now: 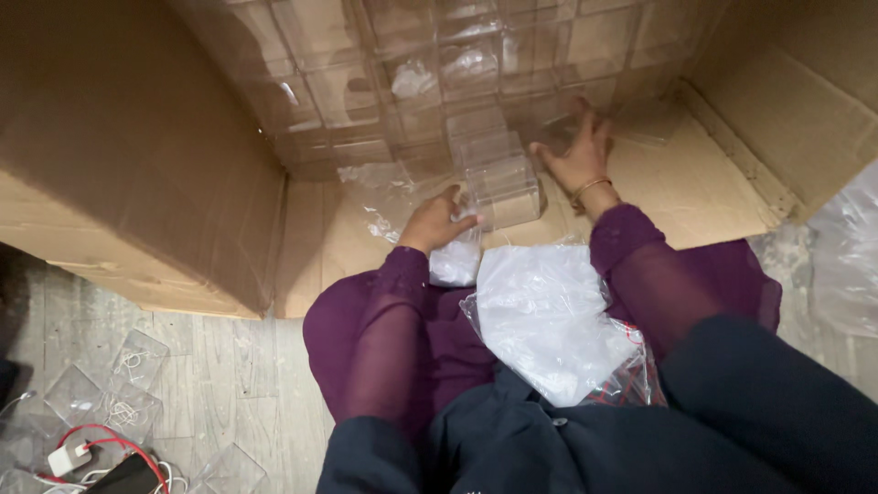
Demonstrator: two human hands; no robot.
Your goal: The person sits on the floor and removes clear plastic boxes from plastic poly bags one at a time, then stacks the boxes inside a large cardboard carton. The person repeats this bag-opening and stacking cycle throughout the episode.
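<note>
A short row of clear plastic boxes (pixel 498 169) lies on the floor of a large open cardboard carton (pixel 695 192). My left hand (pixel 441 220) grips the near end of the row, fingers against the closest box. My right hand (pixel 578 151), with a thin bangle on the wrist, rests spread on the row's right side near its far end. Behind them, many more clear boxes (pixel 412 73) are stacked as a wall against the carton's back. Both arms wear sheer purple sleeves.
A crumpled white plastic bag (pixel 549 320) lies on my lap. The carton's big flap (pixel 137 165) rises at left. On the grey floor at lower left lie loose clear boxes (pixel 119 380), a white charger (pixel 66 457) and a red cable (pixel 119 439).
</note>
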